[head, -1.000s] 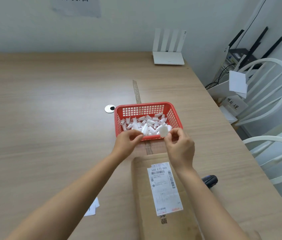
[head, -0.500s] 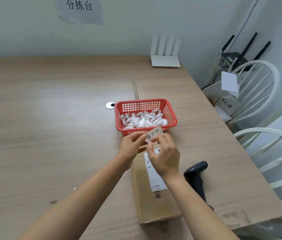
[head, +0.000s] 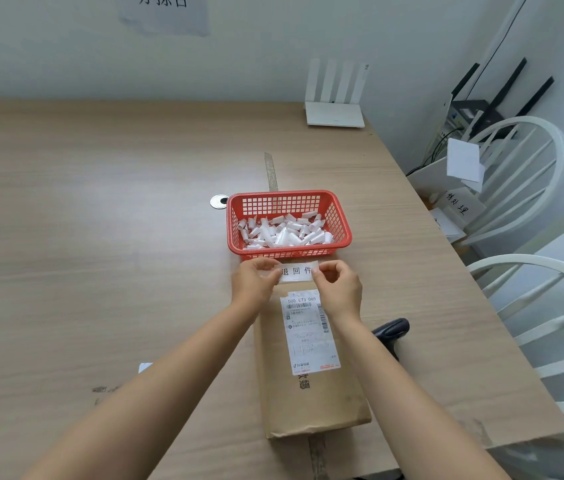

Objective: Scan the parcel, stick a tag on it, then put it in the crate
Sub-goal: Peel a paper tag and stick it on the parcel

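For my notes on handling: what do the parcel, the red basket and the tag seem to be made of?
Parcel: apparently brown kraft cardboard, matte, with a folded end.
Red basket: seemingly moulded plastic, slightly glossy, with lattice walls.
Tag: probably thin white paper sticker, printed, flexing between both hands.

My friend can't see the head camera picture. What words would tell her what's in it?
Two bare hands, left hand and right hand, hold a small white paper tag stretched between their fingertips above the far end of a long brown cardboard parcel on a wooden table. Just beyond sits a red plastic mesh basket of rolled white tags; a black handheld scanner lies right of the parcel.
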A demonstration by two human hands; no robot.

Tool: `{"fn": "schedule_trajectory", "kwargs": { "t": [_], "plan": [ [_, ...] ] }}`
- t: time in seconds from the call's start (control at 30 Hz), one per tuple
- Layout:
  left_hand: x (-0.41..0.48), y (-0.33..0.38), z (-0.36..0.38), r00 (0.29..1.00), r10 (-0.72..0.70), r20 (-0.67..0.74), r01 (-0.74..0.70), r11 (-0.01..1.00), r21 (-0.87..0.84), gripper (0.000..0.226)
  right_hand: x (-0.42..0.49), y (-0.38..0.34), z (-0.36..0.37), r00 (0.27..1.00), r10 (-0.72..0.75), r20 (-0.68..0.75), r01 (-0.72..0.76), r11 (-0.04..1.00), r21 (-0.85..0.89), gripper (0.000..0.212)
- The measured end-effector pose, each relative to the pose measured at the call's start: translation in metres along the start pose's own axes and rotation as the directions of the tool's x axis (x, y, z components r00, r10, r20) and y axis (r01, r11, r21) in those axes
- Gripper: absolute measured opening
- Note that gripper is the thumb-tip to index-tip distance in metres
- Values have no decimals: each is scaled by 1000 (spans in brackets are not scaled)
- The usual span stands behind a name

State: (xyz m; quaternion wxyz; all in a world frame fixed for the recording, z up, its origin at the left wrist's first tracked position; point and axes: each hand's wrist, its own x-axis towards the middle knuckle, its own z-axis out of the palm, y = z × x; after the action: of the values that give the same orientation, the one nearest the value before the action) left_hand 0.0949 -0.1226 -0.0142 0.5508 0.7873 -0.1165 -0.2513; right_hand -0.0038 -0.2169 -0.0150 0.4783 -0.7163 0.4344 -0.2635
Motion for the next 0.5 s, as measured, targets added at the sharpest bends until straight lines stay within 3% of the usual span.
{"fn": "schedule_trajectory", "kwargs": {
  "t": [0.23, 0.5],
  "plan": [
    [8, -8, 24, 992, 109, -65, -78, 930, 359, 14, 16, 24, 11, 1000, 6, -22, -11, 975, -221, 14],
    [9, -18, 29, 981, 186, -56, -132, 850, 510, 21, 16, 31, 19, 995, -83, -54, 56, 922, -384, 28]
  ]
}}
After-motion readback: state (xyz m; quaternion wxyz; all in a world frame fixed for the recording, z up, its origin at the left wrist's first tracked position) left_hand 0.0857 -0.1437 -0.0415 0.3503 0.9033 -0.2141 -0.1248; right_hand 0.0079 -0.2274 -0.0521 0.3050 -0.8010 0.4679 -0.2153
